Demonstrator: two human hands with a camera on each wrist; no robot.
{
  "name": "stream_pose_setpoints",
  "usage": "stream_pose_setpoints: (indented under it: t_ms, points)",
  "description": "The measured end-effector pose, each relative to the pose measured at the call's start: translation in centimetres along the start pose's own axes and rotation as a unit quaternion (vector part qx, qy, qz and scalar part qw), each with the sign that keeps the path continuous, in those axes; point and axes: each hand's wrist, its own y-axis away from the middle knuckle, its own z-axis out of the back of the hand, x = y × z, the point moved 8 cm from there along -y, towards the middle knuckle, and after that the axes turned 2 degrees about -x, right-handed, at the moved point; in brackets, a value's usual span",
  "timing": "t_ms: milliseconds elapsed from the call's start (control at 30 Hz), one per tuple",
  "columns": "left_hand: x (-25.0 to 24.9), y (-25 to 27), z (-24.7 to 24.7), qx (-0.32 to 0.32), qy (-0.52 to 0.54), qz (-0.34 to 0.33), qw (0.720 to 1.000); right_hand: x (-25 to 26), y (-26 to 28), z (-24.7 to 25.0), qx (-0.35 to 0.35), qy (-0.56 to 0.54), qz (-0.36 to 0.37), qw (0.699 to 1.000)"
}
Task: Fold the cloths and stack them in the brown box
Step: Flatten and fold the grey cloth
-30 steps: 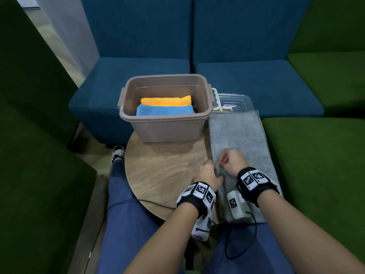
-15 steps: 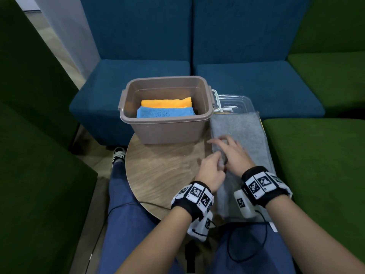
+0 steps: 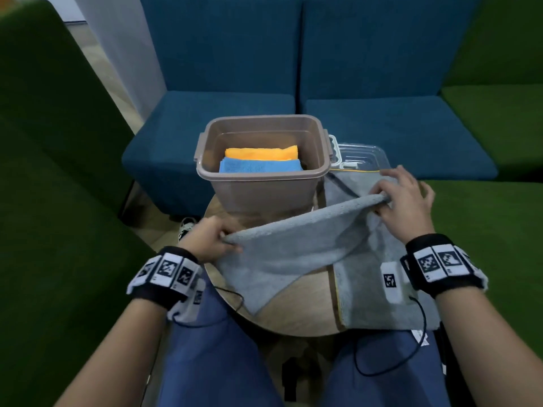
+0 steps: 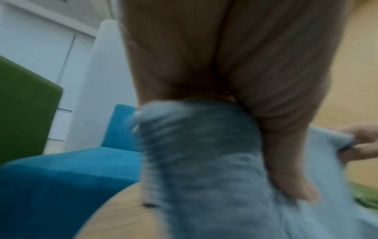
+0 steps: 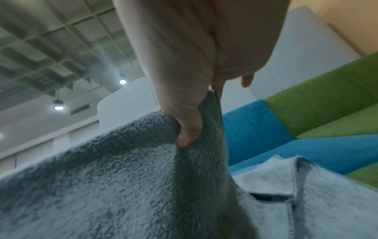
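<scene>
The grey cloth (image 3: pixel 293 254) was held raised above the round wooden tabletop (image 3: pixel 296 315), just in front of the brown box (image 3: pixel 261 183), its top edge stretched between the two hands and one corner hanging toward the person's lap. The left hand (image 3: pixel 208 239) had its grip closed on the cloth's left corner, fingers curled round the bunched fabric; the left wrist view was blurred but showed the same hold (image 4: pixel 225 153). The right hand (image 3: pixel 405 201) pinched the opposite end of that edge between thumb and fingers (image 5: pixel 188 129), beside the box's right front corner. Below the right hand, more grey fabric (image 3: pixel 382 301) lay flat over the tabletop's right side; whether it belonged to the held cloth could not be told. Inside the box, a folded blue cloth (image 3: pixel 260 165) lay at the front and a folded orange cloth (image 3: pixel 261 152) behind it. A clear plastic lid (image 3: pixel 361 155) lay just right of the box. Blue seats (image 3: pixel 220 124) stood beyond the box.
</scene>
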Motion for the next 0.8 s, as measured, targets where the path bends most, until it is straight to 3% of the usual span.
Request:
stream_pose_setpoints:
  t_ms: [67,167,267,367,467,567,633,700,733,800]
  points:
    - [2.6,0.9,1.5,-0.046,0.108,0.038,0.992,0.3,0.1,0.8,-0.005,-0.076,-0.016,0.997]
    - [4.5,2.1,4.1,-0.123,0.287,0.042,0.949,1.2,0.3,2.1,-0.022,-0.151,-0.016,0.988]
    - [6.5,1.8,6.2,-0.226,0.279,0.054,0.932,1.9,0.2,2.4,-0.02,-0.182,-0.015,0.983]
    - [8.3,0.1,6.0,-0.304,0.198,0.086,0.928,1.0,-0.4,-0.2,0.002,-0.129,-0.053,0.99]
    - [8.1,-1.4,3.0,-0.26,0.084,0.124,0.954,-0.2,0.2,-3.3,0.033,-0.094,-0.111,0.989]
    - [5.6,-1.4,-0.2,-0.208,0.057,0.03,0.976,0.4,1.8,-5.9,0.073,-0.071,-0.069,0.992]
    - [4.4,-0.5,-3.7,-0.089,0.088,0.0,0.992,0.7,3.9,-8.4,0.193,-0.072,-0.05,0.977]
    - [4.2,0.7,-7.3,0.039,0.115,0.001,0.993,1.0,6.6,-10.1,0.316,-0.092,-0.042,0.943]
    - [4.4,1.4,-8.5,0.078,0.102,0.003,0.992,1.1,7.7,-10.5,0.353,-0.098,-0.037,0.93]
    - [4.8,2.0,-9.3,0.095,0.06,0.003,0.994,0.9,9.0,-10.6,0.389,-0.086,-0.014,0.917]
